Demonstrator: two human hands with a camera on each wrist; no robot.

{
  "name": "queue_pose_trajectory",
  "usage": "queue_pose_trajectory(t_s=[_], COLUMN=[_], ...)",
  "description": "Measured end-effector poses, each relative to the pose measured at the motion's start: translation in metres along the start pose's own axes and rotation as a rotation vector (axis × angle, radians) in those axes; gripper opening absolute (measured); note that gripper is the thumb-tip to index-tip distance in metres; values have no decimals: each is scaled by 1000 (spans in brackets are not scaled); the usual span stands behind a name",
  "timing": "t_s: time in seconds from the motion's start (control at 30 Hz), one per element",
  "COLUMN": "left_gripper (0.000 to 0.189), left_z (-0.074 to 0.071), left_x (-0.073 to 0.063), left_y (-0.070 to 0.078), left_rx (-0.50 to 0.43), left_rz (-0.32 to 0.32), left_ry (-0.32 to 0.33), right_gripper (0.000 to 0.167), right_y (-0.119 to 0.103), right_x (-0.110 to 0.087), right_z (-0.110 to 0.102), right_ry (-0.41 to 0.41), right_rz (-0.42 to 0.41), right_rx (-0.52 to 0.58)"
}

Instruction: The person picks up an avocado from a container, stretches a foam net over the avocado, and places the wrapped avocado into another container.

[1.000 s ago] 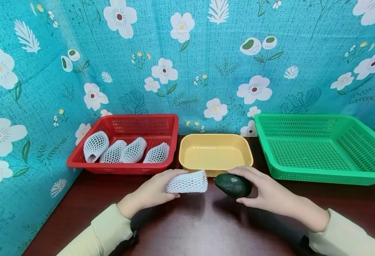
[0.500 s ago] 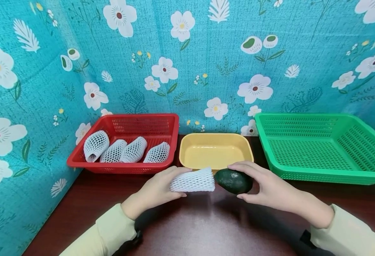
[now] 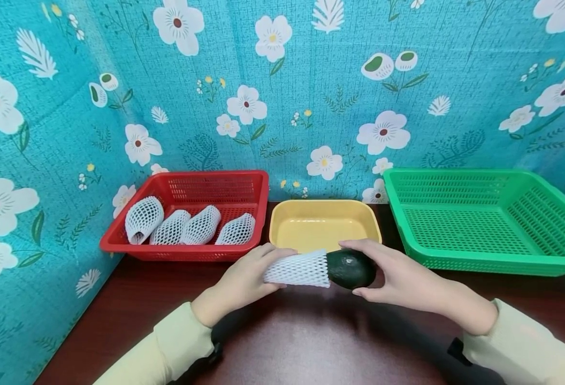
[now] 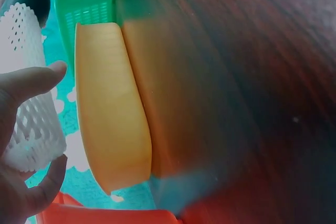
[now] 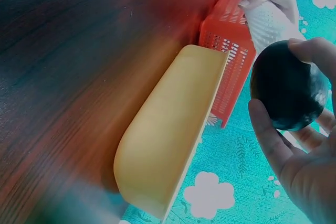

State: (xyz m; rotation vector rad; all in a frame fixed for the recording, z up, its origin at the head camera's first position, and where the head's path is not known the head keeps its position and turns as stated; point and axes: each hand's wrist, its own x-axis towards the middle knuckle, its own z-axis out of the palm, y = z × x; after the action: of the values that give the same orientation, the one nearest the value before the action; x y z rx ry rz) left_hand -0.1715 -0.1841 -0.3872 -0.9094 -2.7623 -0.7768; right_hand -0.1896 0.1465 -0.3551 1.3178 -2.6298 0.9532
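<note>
My left hand point(image 3: 246, 279) grips a white foam net sleeve point(image 3: 302, 269) by its left part, thumb below and fingers above. The sleeve lies sideways, its open end facing right. From the other side my right hand point(image 3: 402, 274) holds a dark green avocado point(image 3: 351, 269) between thumb and fingers. The avocado's left tip sits right at the mouth of the net, and the mesh edge overlaps it. In the right wrist view the avocado point(image 5: 287, 86) hides part of the sleeve point(image 5: 268, 24). Both things are held above the table, just in front of the yellow tray.
A red basket point(image 3: 184, 255) at the left holds several net-wrapped pieces point(image 3: 201, 225). The yellow tray point(image 3: 325, 206) stands in the middle, a green basket point(image 3: 494, 261) at the right. Behind them hangs a blue flowered cloth point(image 3: 282, 96). The table point(image 3: 292, 342) is dark brown.
The left hand has carried the net sleeve to the right, closing the gap to the avocado. The avocado has turned more level and rises slightly, its tip now meeting the net's mouth.
</note>
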Motion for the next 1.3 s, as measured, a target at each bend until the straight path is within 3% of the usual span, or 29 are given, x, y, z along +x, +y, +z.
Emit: queue_pose_trajectory(t_s=[0.23, 0.47, 0.63, 0.8, 0.97, 1.3], left_gripper=[74, 66, 61, 61, 65, 74], left_z=[2, 4, 8, 13, 14, 20], left_x=[5, 10, 13, 17, 18, 24], left_y=[8, 14, 17, 16, 17, 21], left_rx=[-11, -157, -260, -294, -339, -420], left_rz=[56, 91, 71, 65, 68, 131], left_ry=[44, 83, 70, 89, 85, 60], right_gripper=[75, 70, 71, 73, 69, 54], right_y=[0, 1, -1, 1, 6, 13], right_x=[8, 12, 11, 8, 4, -2], right_z=[2, 9, 15, 18, 19, 35], right_ry=[-16, -39, -41, -24, 1, 120], right_rz=[79, 121, 101, 56, 100, 38], right_rx=[170, 362, 396, 411, 497, 650])
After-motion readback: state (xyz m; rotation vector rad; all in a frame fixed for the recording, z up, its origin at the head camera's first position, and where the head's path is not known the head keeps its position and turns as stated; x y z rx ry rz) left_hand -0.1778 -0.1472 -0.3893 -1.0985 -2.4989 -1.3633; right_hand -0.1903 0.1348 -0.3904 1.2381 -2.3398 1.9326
